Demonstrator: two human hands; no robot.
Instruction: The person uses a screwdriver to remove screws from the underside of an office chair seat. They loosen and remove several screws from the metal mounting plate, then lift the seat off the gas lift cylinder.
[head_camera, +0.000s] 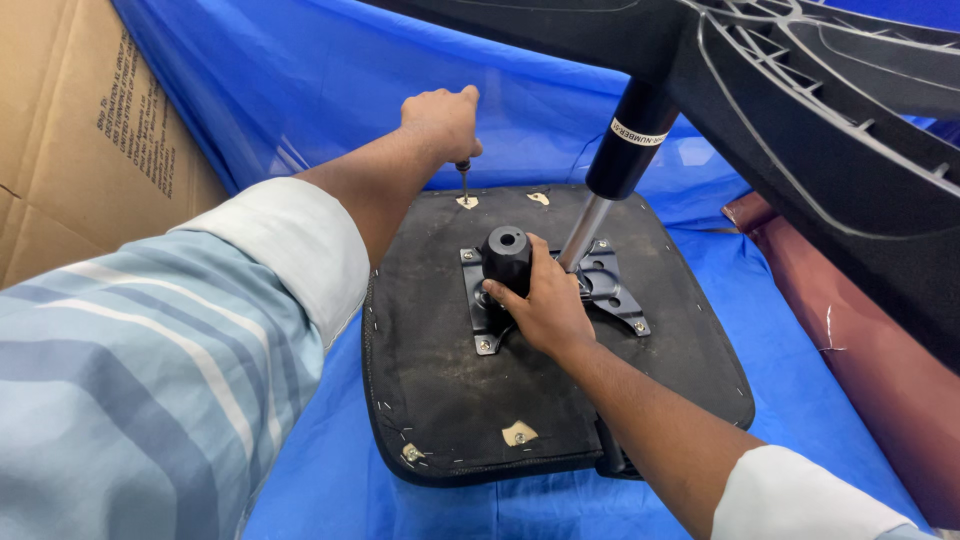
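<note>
Left hand (442, 120) fisted on upright screwdriver (464, 180) at seat's (440, 380) far edge; right hand (545, 305) grips near black knob (507, 255).

Blue tarp (330, 70) under upturned seat pad (440, 380).

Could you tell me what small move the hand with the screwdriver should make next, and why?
Probably turn the screwdriver in place: the left hand holds it upright, tip at the seat's far-left corner, while the right hand steadies the mechanism.
</note>
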